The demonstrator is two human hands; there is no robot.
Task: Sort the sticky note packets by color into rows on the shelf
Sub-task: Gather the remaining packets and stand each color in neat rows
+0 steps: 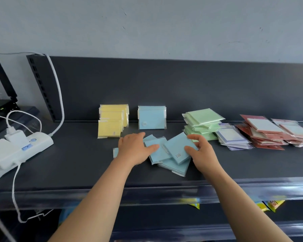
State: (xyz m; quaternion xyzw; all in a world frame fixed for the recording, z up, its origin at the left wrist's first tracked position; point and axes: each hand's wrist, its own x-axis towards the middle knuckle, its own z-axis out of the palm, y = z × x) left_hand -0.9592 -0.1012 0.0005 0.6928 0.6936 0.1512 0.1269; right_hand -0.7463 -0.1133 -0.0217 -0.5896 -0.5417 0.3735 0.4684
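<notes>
Sticky note packets [160,154] in blue lie in a loose heap on the shelf [77,163], just in front of the upright blue row [152,117]. The left hand [133,147] rests flat on the heap with straight fingers. The right hand [202,151] curls fingers and thumb round the edge of the top blue packet [178,147]. A yellow row [112,119] stands left of the blue row, a green pile [203,123] right of it. The step seems to be gathering the loose blues; next they need squaring and standing against the blue row. The small printed labels are too small to read
</notes>
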